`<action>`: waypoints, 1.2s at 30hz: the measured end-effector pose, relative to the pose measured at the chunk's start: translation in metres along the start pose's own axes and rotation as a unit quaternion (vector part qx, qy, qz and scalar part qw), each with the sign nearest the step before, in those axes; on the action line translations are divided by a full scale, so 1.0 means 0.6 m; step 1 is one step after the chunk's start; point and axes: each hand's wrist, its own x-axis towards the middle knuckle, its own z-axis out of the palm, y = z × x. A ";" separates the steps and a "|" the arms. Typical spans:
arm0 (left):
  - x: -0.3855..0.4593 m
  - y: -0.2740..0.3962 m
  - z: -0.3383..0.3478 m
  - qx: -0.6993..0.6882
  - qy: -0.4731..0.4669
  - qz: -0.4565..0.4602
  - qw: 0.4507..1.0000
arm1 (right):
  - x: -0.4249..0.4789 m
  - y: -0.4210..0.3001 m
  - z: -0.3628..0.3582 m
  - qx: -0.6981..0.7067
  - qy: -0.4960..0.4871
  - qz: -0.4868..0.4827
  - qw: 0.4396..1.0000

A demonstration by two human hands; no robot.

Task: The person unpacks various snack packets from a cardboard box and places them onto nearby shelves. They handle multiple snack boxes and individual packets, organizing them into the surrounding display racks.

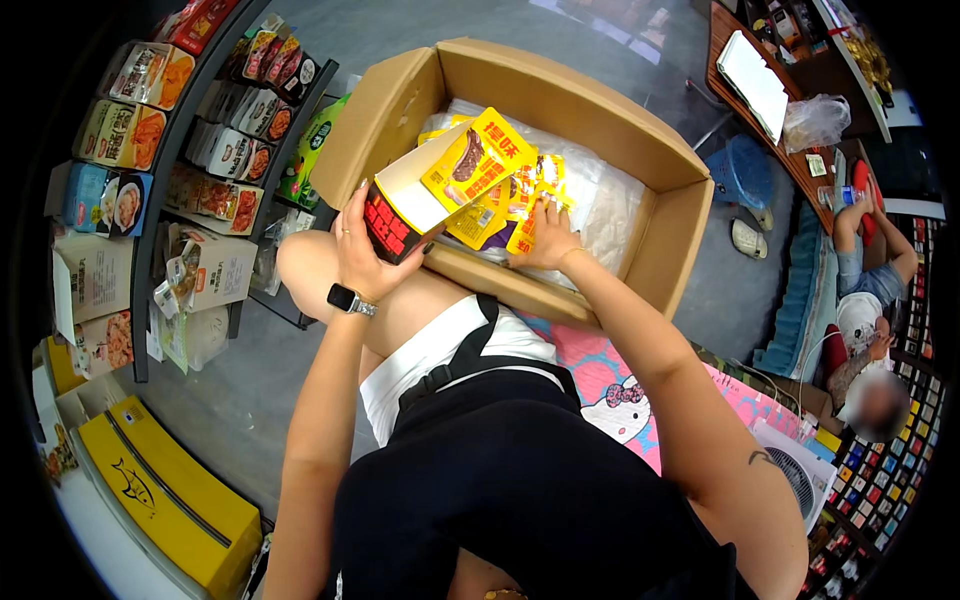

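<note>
My left hand [373,251] grips a small red, black and yellow display box [394,225] over the near left edge of a large cardboard carton [547,86]. The small box is tilted, and its yellow header flap with a snack picture [480,159] leans over the carton. Inside the carton, my right hand [551,236] has its fingers on a yellow snack packet [523,238]; whether it grips the packet is hard to see. Several more yellow packets [480,221] lie around it on clear plastic wrapping [607,206].
Shelves of packaged food [251,112] stand on the left, above a yellow chest freezer [161,487]. On the right are a wooden table [810,176], a blue basket [741,172], a white fan [795,472] and a reclining person [862,315]. A pink patterned cover [585,360] lies beside me.
</note>
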 end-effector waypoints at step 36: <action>0.003 0.004 -0.007 -0.009 0.007 0.015 1.000 | 0.004 -0.058 -0.244 0.128 0.298 -0.404 0.855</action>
